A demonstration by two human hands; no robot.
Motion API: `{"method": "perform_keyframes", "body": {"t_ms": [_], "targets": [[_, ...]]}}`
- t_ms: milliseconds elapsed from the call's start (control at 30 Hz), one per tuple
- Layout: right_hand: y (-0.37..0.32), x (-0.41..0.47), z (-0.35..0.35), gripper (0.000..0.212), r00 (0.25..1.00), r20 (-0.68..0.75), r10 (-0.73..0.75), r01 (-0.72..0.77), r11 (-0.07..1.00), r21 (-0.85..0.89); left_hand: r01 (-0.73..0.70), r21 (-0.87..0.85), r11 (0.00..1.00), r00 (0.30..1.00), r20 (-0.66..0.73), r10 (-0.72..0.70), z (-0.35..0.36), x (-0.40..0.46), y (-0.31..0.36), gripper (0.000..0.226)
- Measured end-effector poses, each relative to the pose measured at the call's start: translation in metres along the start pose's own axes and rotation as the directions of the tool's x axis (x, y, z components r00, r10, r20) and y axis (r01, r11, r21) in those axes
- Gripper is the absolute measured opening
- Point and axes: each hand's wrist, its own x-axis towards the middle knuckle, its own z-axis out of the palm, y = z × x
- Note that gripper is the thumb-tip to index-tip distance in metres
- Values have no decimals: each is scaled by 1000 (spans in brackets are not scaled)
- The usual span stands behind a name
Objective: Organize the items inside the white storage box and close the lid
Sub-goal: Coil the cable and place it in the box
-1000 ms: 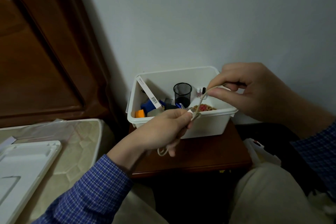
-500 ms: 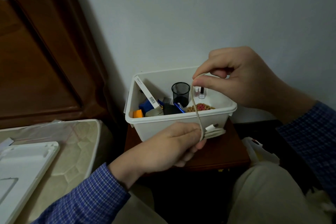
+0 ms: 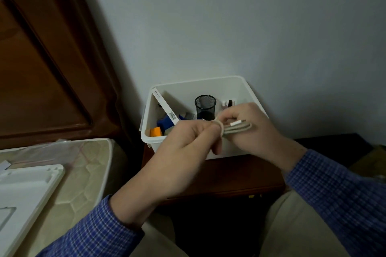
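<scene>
holding the folded cable (image 3: 236, 128) tight in both your left hand (image 3: 183, 152) and right hand (image 3: 248, 129) keeps it neat for the white box (image 3: 208, 83).

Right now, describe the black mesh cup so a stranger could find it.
Find the white storage box on the dark wooden stand against the wall. The black mesh cup stands upright near its back wall, just beyond the hands. It is the only dark, see-through cylinder there.
</scene>
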Motion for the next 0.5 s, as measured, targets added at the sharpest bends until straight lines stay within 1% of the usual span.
{"method": "perform_keyframes", "body": {"t_ms": [100, 167, 200, 267, 333, 433, 500], "targets": [[-4, -15, 15, 56, 995, 96, 13, -9, 999, -42, -52, 251, 967, 989, -120, 85, 0, -1, 5, 34], [-11, -24, 25, 62, 983, 184, 17, -7, 999, -54, -51, 370, 928, 975, -185, 127, -1, 4, 5, 30], [-13, -29, 29, 61, 973, 231, 26, -12, 998, -61, -32, 408, 912, 966, -222, 133, -2, 7, 2, 29], [-20, -39, 34, 51, 955, 296, 7, 20, 996, -88, 36, 433, 901, 951, -293, 103, -8, 15, -5, 20], [-29, -47, 35, 43, 939, 342, -40, 71, 994, -80, 113, 408, 906, 944, -328, 31, -15, 20, -16, 11], [-44, -54, 26, 38, 897, 421, -133, 174, 983, -60, 135, 364, 921, 957, -290, -26, -22, 25, -26, 20], [-50, -56, 17, 33, 870, 462, -170, 225, 972, -66, 139, 347, 928, 965, -256, -49, -24, 25, -29, 19]]}}
